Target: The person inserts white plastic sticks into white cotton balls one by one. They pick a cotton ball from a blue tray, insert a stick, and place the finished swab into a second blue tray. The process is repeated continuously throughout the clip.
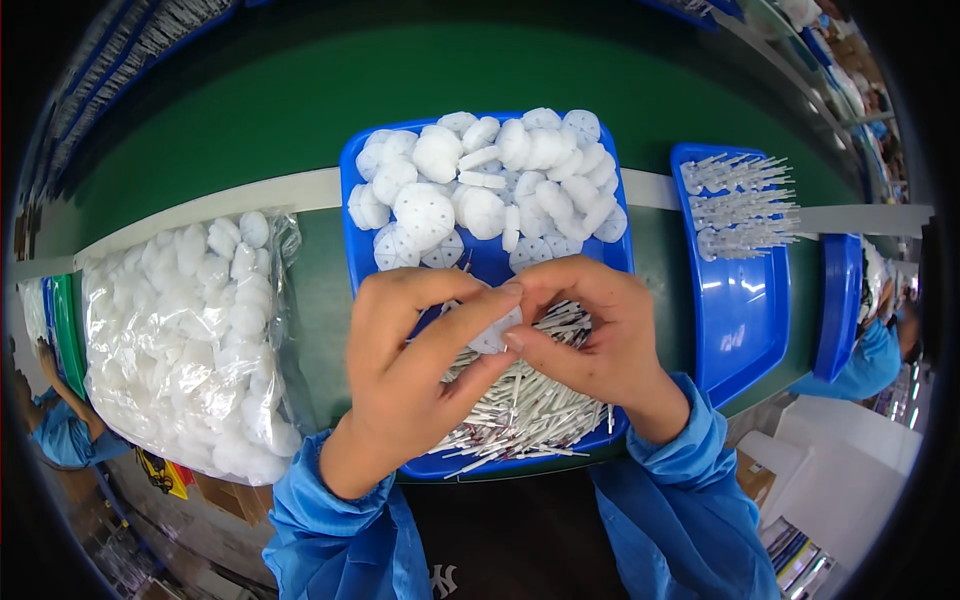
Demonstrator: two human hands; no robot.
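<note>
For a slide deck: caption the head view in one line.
Both hands, left hand and right hand, pinch a white disc over a blue tray of discs and thin white sticks.

The head camera looks steeply down, close above the blue tray (355, 170) on the green table (250, 110).

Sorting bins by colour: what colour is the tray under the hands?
Blue tray, clearest in the head view.

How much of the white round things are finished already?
Done: finished pieces lie in rows in the right blue tray. In hand: left hand and right hand pinch one white disc. Left: many discs, sticks, plus a full bag.
</note>
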